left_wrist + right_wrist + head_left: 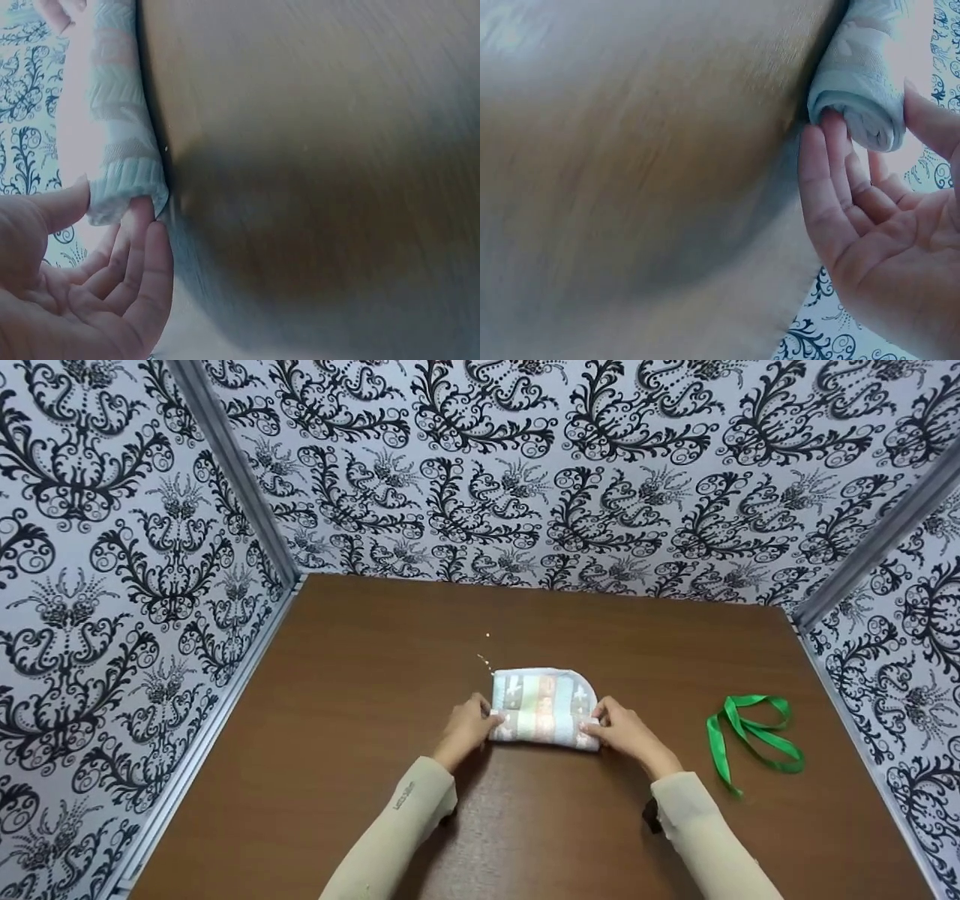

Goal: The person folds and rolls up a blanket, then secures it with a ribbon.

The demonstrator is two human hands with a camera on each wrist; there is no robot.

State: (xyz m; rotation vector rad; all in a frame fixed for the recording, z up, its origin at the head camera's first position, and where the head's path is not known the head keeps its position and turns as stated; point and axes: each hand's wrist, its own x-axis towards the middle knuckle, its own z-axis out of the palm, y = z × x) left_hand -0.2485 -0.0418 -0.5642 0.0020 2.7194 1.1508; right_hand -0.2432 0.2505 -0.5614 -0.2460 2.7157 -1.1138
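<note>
Near the middle of the brown tabletop [337, 697] lies a small cloth [544, 697] striped in grey, pale green, peach and light blue, its near edge rolled into a tube and its far part lying flat, with one rounded far corner on the right. The left hand [465, 727] pinches the left end of the roll, thumb on one side and fingertips on the other; the right hand [630, 731] pinches the right end in the same way. The right wrist view shows the layers wound in a spiral at that end, with fingertips touching the outer layer. Both forearms are covered by light beige sleeves [386, 829], the left one bearing small dark lettering, and a dark object [651, 815] sits under the right cuff. Well apart from the cloth, toward the right side of the tabletop, a green ribbon [717, 746] lies in loose loops. A few pale specks [487, 635] are scattered just beyond the cloth's far left corner. White walls [480, 495] with black scrollwork surround the back and both sides, with grey strips [240, 472] running up the corners.
</note>
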